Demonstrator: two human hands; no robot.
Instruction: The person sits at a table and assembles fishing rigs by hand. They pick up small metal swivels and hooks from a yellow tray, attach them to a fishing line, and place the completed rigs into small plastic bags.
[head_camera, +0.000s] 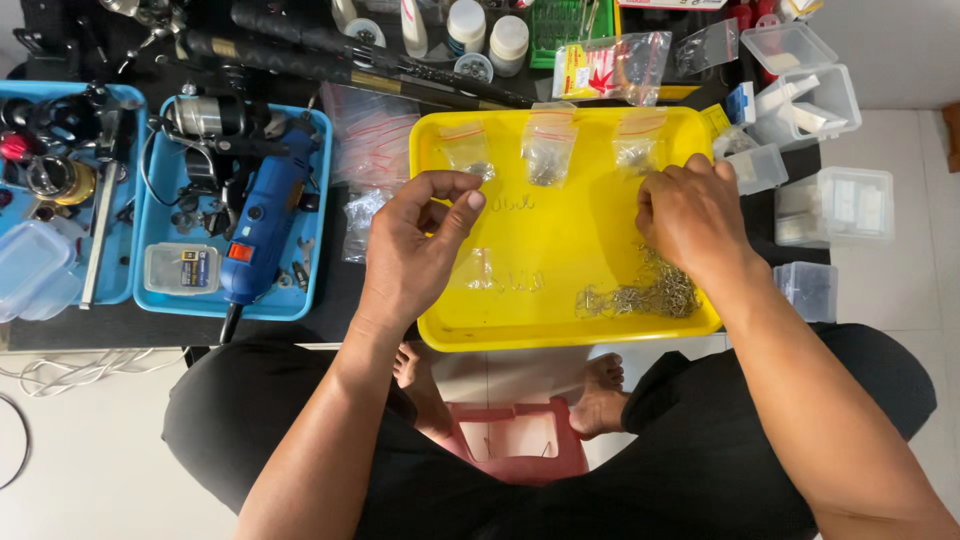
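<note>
Over a yellow tray (690, 125), the left hand (415, 245) pinches thumb to forefinger on something too small to identify; the right hand (690, 215), fingers curled together, hovers above loose fishhooks (640, 295) at five o'clock.

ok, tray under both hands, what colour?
Bright yellow tray, plain, no pattern; head view shows it, both hands over it.

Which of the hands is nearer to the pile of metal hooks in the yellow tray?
The right hand. It sits just above the pile of metal hooks, almost over it. The left hand is across the yellow tray, near its left side.
</note>
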